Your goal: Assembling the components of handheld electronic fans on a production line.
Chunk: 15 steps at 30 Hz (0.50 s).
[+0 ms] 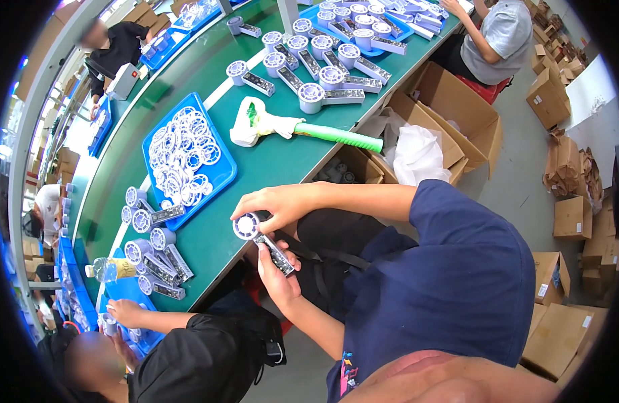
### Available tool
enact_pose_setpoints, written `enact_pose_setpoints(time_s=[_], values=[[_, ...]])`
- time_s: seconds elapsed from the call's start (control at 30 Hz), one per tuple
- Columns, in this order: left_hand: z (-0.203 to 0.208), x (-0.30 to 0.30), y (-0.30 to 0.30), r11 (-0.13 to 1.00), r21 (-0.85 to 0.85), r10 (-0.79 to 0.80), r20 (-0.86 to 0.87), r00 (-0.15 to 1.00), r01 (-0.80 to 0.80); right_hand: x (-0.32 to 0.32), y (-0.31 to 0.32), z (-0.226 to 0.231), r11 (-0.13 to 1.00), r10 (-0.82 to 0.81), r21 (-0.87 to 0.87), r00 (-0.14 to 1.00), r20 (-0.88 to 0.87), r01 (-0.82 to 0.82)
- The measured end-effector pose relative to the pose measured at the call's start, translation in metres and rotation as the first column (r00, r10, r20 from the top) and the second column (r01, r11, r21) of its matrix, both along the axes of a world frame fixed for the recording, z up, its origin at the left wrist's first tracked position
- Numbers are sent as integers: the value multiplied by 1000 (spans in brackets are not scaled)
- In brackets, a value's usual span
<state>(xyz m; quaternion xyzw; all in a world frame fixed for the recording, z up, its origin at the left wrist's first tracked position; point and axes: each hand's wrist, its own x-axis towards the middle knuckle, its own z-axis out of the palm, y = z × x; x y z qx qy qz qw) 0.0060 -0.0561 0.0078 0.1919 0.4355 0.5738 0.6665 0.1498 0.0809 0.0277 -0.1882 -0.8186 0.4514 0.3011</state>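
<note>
Between my two hands is a pale lavender handheld fan (246,227) with a round slotted head and an uncovered handle showing circuit parts. My left hand (280,274) is wrapped round the handle from below. The fingers and thumb of my right hand (277,207) close round the fan's head. The fan is held tilted, just off the table's near edge. Closest to my hands on the green table (219,269) is a blue tray (230,176) heaped with white slotted rings (182,158). Beyond lies a green-handled tool (336,136), its head wrapped in white material.
Several similar fans (311,97) stand along the far table; more (152,258) are grouped left. A co-worker in black (195,356) sits close on my left, near a plastic bottle (111,269). Another person (497,43) sits far right. Open cardboard boxes (467,124) stand beside the table.
</note>
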Motion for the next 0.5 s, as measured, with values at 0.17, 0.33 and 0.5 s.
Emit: enact_pose_setpoints(time_s=[0.17,0.33,0.5], values=[[-1,0,0,1000,-3,15,8,1000,-15,10,6,7,938,-195,282,980,-47,200],[-5,6,3,999,23,36,9,999,-37,38,35,4,455,-831,436,546,-105,776],[-7,15,10,999,6,-32,30,999,31,46,41,-14,406,-830,564,548,-100,719]])
